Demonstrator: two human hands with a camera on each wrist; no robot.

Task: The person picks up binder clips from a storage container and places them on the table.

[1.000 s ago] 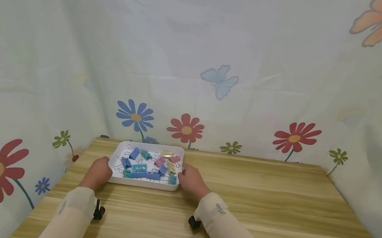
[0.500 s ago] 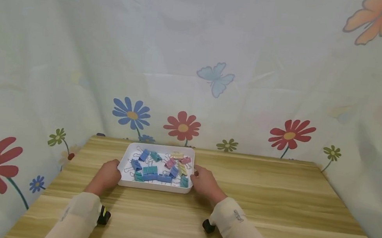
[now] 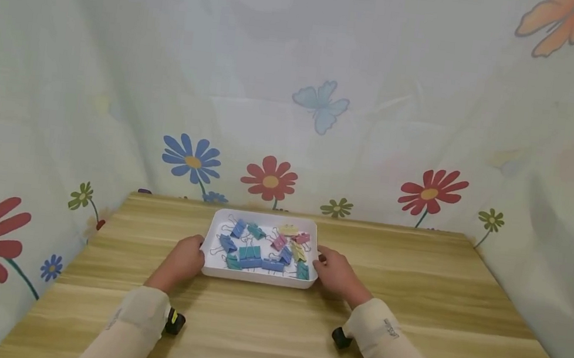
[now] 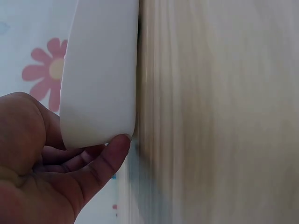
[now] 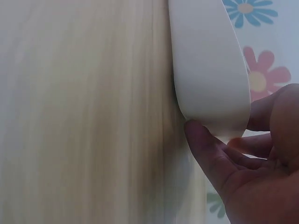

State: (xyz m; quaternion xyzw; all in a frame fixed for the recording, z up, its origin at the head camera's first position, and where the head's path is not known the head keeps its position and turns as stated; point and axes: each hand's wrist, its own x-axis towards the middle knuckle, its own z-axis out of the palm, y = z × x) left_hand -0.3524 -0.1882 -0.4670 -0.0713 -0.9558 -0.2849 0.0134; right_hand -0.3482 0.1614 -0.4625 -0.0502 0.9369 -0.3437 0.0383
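Note:
A shallow white tray point(image 3: 257, 278) sits at the far middle of the table, its long side facing me. Several binder clips lie scattered in it: a teal one point(image 3: 249, 252), a pink one point(image 3: 278, 241), a yellow one point(image 3: 297, 252), plus blue ones. My left hand point(image 3: 185, 259) grips the tray's left end, and my right hand point(image 3: 338, 274) holds the right end. In the left wrist view the thumb point(image 4: 110, 158) presses the bottom corner of the white wall point(image 4: 100, 70). The right thumb point(image 5: 205, 144) does likewise in the right wrist view; the other fingers bend behind the end.
The wood-grain table point(image 3: 258, 341) runs left, right and in front of the tray. Behind its far edge hangs a pale curtain point(image 3: 253, 98) printed with flowers and butterflies. A black wrist device point(image 3: 175, 322) shows under the left cuff, and another point(image 3: 341, 338) under the right.
Both hands have moved the tray to the right along the far part of the table, keeping hold of its ends. The clips stay in about the same arrangement.

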